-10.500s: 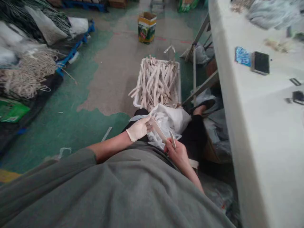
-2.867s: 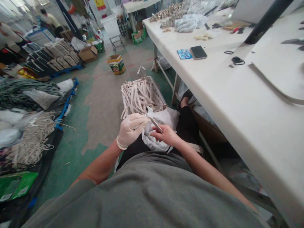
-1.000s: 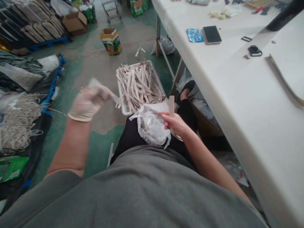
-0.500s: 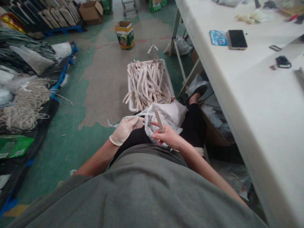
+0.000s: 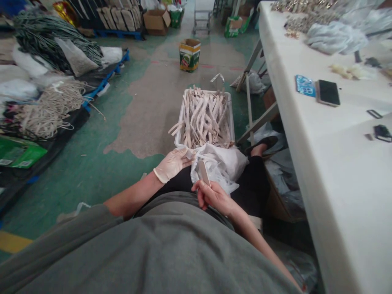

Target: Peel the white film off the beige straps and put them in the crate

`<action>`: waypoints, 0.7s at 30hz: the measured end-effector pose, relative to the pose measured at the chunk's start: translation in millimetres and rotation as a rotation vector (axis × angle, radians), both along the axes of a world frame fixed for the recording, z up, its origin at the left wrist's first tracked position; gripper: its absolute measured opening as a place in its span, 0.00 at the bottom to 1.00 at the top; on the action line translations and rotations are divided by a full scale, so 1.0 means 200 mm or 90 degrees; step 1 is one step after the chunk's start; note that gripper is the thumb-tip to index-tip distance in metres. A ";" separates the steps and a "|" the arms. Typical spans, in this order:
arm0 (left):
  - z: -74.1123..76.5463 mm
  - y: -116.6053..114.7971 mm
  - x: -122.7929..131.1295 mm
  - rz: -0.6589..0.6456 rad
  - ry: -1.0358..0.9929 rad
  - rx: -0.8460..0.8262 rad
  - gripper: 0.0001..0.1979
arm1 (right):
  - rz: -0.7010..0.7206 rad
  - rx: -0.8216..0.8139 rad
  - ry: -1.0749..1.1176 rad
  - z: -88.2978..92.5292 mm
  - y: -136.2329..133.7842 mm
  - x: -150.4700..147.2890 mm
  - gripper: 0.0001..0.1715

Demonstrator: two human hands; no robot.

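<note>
I sit with a white plastic bag (image 5: 225, 165) on my lap. My right hand (image 5: 212, 196) is bare and closed round a short beige strip (image 5: 203, 173) that sticks up from the fist. My left hand (image 5: 173, 163) wears a pale glove and pinches something small at the bag's left edge, just below the crate. A white crate (image 5: 183, 122) full of beige strips (image 5: 206, 116) stands on the floor in front of my knees.
A long white table (image 5: 309, 163) runs along the right with a phone (image 5: 328, 92), a blue packet (image 5: 305, 85) and small black parts. Rope bundles (image 5: 50, 108) and pallets lie at the left. A green-and-yellow box (image 5: 189, 54) stands on the floor beyond the crate.
One second ago my left hand was raised out to the left. It has come back to the bag's edge. My right hand has drawn the strip down closer to my body.
</note>
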State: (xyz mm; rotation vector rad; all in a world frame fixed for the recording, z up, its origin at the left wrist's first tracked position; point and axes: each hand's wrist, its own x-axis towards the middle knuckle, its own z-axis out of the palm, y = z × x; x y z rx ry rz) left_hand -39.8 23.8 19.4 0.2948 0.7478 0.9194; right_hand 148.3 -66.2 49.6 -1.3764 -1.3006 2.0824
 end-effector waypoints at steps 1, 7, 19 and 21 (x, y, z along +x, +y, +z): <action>0.00 -0.01 0.00 -0.002 -0.006 0.000 0.11 | 0.011 -0.001 -0.006 0.00 0.01 -0.01 0.36; -0.02 -0.04 0.03 -0.037 -0.027 0.047 0.15 | 0.006 -0.002 -0.006 -0.02 0.06 -0.05 0.34; -0.05 -0.04 0.02 -0.013 -0.027 0.002 0.14 | 0.008 -0.018 0.029 -0.03 0.05 -0.05 0.35; -0.06 -0.04 0.02 -0.016 -0.031 0.011 0.15 | 0.021 -0.035 0.035 -0.06 0.05 -0.06 0.35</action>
